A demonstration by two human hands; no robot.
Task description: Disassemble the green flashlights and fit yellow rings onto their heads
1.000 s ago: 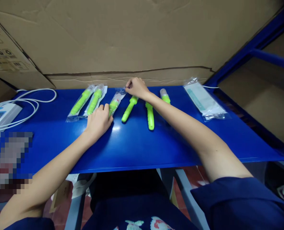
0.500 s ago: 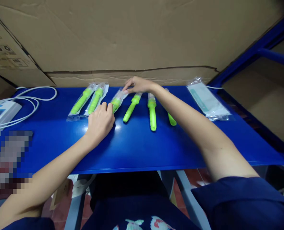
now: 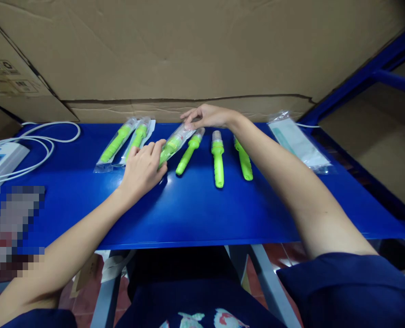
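We hold a bagged green pen (image 3: 173, 145) at both ends, lying slantwise on the blue table (image 3: 195, 205) near its far edge. Our left hand (image 3: 143, 168) grips the near end of the bag, fingers curled over it, knuckles up. Our right hand (image 3: 205, 117) pinches the far end of the bag between thumb and fingertips, the arm reaching across from the right.

Just right of the bag lie three bare green pens: the first (image 3: 188, 152) slanted beside it, the second (image 3: 217, 158) nearly straight, the third (image 3: 243, 159) partly under our right forearm. To the left, two more bagged pens (image 3: 124, 141) lie side by side, touching.

Farther right, near the table's edge, rests a flat clear packet (image 3: 298, 143) with pale contents. At the far left sits a white device (image 3: 2, 159) with a looped white cable (image 3: 52, 136). Cardboard boxes (image 3: 189, 50) stand behind the table.
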